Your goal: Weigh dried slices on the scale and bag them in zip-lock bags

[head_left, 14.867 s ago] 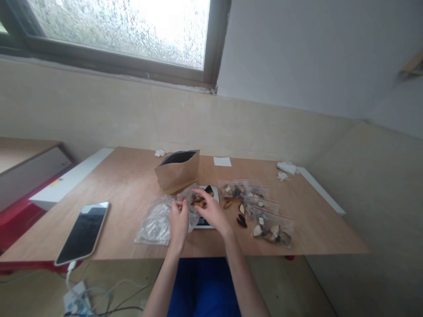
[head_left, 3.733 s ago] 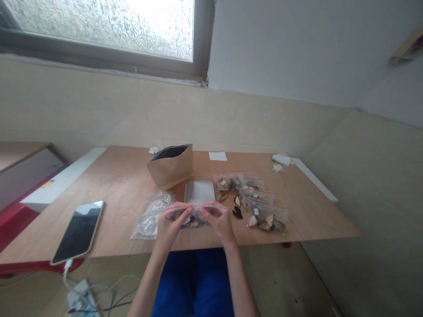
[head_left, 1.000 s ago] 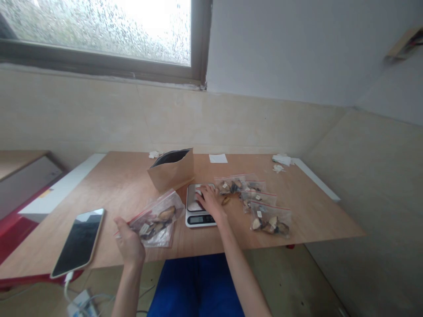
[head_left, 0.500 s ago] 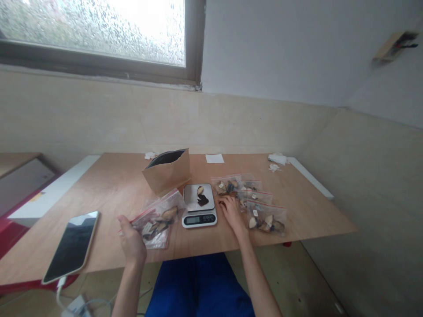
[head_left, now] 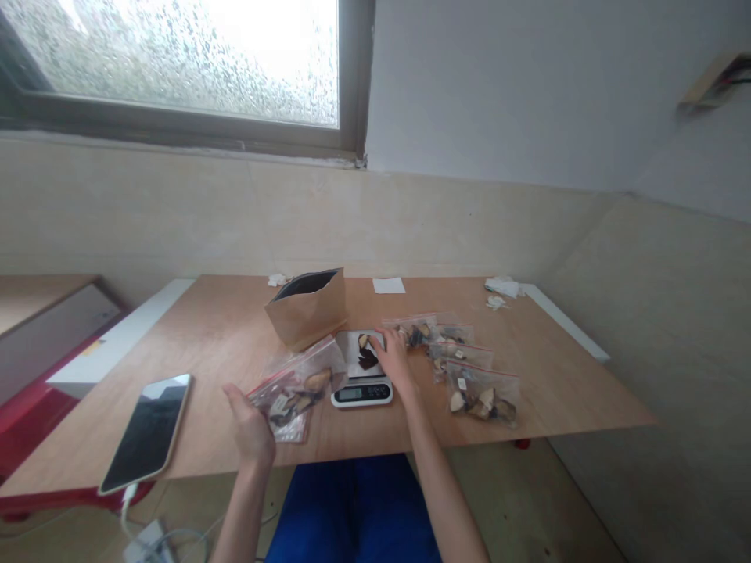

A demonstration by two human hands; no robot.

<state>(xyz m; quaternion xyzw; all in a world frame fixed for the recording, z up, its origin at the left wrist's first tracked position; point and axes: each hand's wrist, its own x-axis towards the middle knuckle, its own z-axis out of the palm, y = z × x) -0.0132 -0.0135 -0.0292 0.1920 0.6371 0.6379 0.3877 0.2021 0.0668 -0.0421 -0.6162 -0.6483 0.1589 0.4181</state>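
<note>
My left hand [head_left: 252, 432] grips the edge of a clear zip bag [head_left: 308, 383] holding dried brown-and-cream pieces that look like mushroom, and a small white label shows inside. Under it lies another clear bag [head_left: 293, 428], partly covered. A small digital kitchen scale [head_left: 362, 392] sits to the right, its display lit but unreadable. On its plate are dark and pale dried mushroom pieces [head_left: 367, 358]. Over the plate's right side reaches my right hand [head_left: 396, 360], fingertips pinched at a pale piece there; the hand partly hides the plate.
An open brown paper pouch [head_left: 308, 313] stands behind the scale. Several filled zip bags [head_left: 484, 395] lie to the right. A phone [head_left: 146, 430] with a charging cable lies at the left front. White paper [head_left: 389, 285] and crumpled tissues [head_left: 503, 287] are along the back.
My right hand has moved from the table beside the scale up and left over its plate, to the pieces. My left hand still holds its bag. The view has shifted slightly.
</note>
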